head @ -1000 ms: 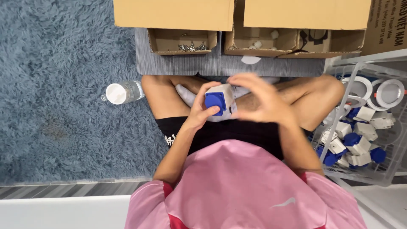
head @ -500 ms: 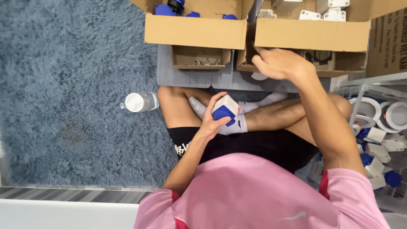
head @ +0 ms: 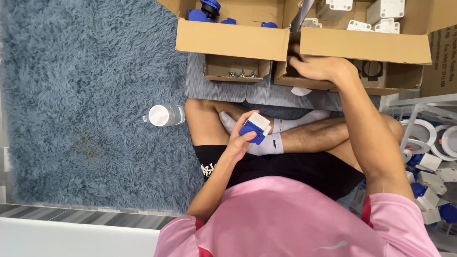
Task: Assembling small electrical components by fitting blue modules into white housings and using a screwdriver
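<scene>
a second ago both our hands were together over our lap around the blue and white plug part (head: 255, 127); now they are apart. our left hand (head: 239, 138) keeps the part alone, fingers closed around its lower end, holding it above our crossed legs, just at 9 o'clock from our white socks (head: 271, 143). our right hand (head: 318, 66) has gone out toward 12 o'clock and now reaches into the small cardboard box (head: 352, 76) under the flap of the larger box; its fingertips are hidden behind the flap, so we cannot tell whether it is grasping anything or open.

we judge that the joint handling of the part has paused, and that the right hand is after something from the boxes to go with it. the view has also tipped forward, so more of the boxes shows: blue parts (head: 209, 9) at 11 o'clock, white housings (head: 381, 12) at 1 o'clock, and a tray of small screws (head: 236, 72) just left of the reaching hand.

a water bottle (head: 164, 114) lies on the grey-blue rug (head: 85, 95) at 9 o'clock from the part, and a clear bin of more parts (head: 428, 162) sits at 3 o'clock.
</scene>
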